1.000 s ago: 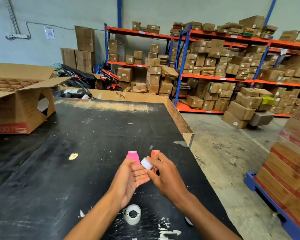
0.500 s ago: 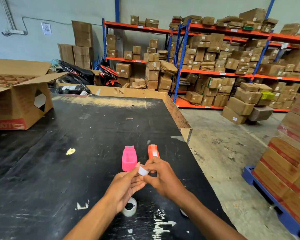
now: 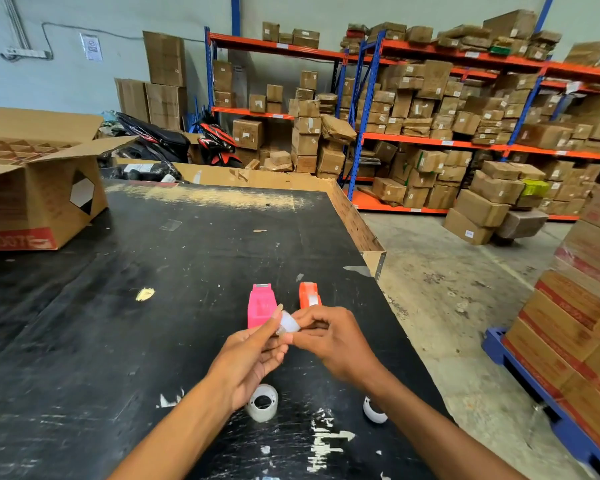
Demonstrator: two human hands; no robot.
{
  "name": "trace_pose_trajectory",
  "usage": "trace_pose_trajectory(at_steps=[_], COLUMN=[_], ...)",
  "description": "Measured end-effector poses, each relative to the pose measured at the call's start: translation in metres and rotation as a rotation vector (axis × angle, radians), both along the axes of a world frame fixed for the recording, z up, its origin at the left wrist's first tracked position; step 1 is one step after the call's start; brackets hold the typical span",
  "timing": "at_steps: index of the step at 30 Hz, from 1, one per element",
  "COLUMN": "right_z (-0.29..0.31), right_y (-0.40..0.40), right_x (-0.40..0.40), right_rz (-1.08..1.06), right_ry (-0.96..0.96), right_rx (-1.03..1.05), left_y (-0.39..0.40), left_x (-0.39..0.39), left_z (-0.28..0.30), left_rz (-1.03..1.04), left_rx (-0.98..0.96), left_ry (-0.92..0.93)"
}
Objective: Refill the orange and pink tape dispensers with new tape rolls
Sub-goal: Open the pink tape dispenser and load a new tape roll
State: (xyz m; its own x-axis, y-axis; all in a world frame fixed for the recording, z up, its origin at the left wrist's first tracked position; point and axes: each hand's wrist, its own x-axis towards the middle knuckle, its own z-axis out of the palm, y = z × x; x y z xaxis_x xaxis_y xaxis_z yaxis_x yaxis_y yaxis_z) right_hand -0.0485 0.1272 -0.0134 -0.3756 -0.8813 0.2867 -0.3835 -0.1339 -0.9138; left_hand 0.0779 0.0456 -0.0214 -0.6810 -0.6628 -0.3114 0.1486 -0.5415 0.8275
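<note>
A pink tape dispenser [image 3: 261, 304] and an orange tape dispenser [image 3: 309, 294] lie side by side on the black table [image 3: 125, 306], just beyond my hands. My left hand [image 3: 248, 355] and my right hand [image 3: 333, 336] meet above the table and pinch a small clear tape roll [image 3: 289, 321] between their fingertips. A second clear tape roll [image 3: 262, 402] lies on the table under my left wrist. A white rounded piece [image 3: 374, 412] sits partly hidden under my right forearm.
An open cardboard box [image 3: 39, 199] with dividers stands on the table's far left. The table's right edge [image 3: 378, 261] drops to a concrete floor. Stacked cartons on a blue pallet [image 3: 548, 410] stand at the right; shelving with boxes fills the back.
My hands with the small roll have drawn back toward me, uncovering both dispensers. The view has tilted down a little.
</note>
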Motion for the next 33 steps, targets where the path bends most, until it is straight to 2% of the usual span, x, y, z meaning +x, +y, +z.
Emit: trace_pose_trajectory(at_steps=[5,8,9,10,13,14,16,19,22,28,31,33], right_z=[0.005,0.009,0.01,0.009,0.003,-0.001,-0.005,0.002,0.011,0.0,-0.011,-0.016], right_y=[0.0,0.001,0.003,0.005,0.018,0.023,0.027,0.025,0.018,-0.003,-0.008,-0.011], right_x=[-0.004,-0.002,-0.004,-0.008,-0.012,-0.01,-0.004,0.001,0.005,0.032,0.04,0.042], right_rz=[0.071,-0.043,-0.075,-0.084,0.074,0.138,0.217,0.204,0.142,0.271,0.287,0.256], right_ry=[-0.044,-0.107,-0.05,0.092,0.607,0.713,0.818,0.849,0.767,0.77,0.869,0.841], right_rx=[0.0,-0.076,-0.066,0.005,0.538,0.667,0.766,0.773,0.696,0.616,0.603,0.559], left_y=[-0.001,-0.007,-0.01,-0.013,-0.019,-0.021,-0.023,-0.024,-0.025,-0.027,-0.026,-0.026], left_x=[0.0,0.003,0.006,0.008,0.019,0.023,0.03,0.038,0.044,0.055,0.058,0.061], left_z=[-0.001,-0.003,-0.005,-0.005,-0.007,-0.009,-0.01,-0.014,-0.015,-0.012,-0.011,-0.011], left_rz=[-0.009,0.004,0.005,0.002,-0.009,-0.007,0.004,0.015,0.022,0.061,0.077,0.1], left_rx=[0.022,0.037,0.027,0.005,-0.052,-0.066,-0.094,-0.108,-0.129,-0.169,-0.16,-0.161], left_ry=[0.071,0.125,0.132,0.131,0.108,0.101,0.093,0.097,0.099,0.095,0.093,0.07])
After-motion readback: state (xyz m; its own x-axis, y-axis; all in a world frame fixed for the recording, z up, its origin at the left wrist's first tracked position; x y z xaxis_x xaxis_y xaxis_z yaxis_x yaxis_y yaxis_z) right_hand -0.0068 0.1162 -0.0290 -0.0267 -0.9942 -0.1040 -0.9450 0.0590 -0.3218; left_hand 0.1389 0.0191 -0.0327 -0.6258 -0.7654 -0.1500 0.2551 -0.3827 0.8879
